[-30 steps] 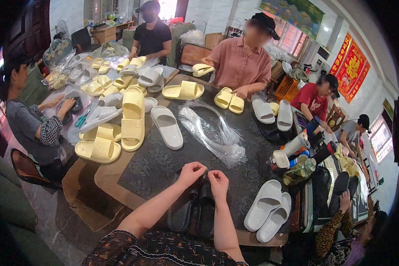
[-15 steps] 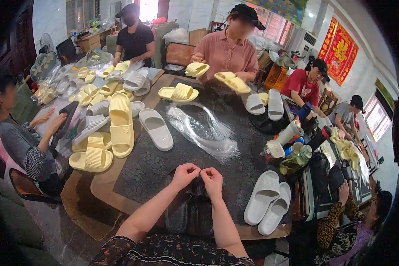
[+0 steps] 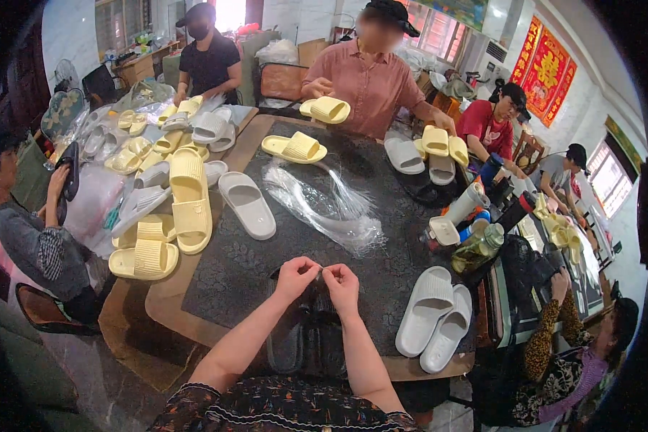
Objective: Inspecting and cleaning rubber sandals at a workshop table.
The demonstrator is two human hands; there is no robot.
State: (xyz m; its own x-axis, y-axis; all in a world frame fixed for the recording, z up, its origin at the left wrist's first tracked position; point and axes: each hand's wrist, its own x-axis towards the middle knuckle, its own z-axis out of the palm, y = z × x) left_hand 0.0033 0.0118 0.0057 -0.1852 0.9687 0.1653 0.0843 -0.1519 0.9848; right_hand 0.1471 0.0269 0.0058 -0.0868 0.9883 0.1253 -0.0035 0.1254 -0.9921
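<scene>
Close together over the near table edge, my left hand (image 3: 297,281) and my right hand (image 3: 342,288) each pinch with thumb and fingertips. What they hold between them is too small to make out. Below them, partly hidden by my wrists, lies a pair of black slippers (image 3: 286,347). Beyond my hands a bundle of clear plastic strands (image 3: 324,209) curves across the dark table mat (image 3: 230,288). To the right rests a pair of light grey slippers (image 3: 426,317), and a single grey slipper (image 3: 246,205) lies at the left.
Yellow slippers (image 3: 191,205) pile up at the left. Bottles and cups (image 3: 479,248) crowd the right edge. Across the table a person in a pink shirt (image 3: 367,83) handles yellow slippers (image 3: 436,141). Someone at the left (image 3: 32,223) holds a dark slipper (image 3: 68,173); others work around.
My hands stay nearly in place, still pinching. The person opposite has moved a yellow pair to the right, onto the grey slippers. The person at left has raised the dark slipper.
</scene>
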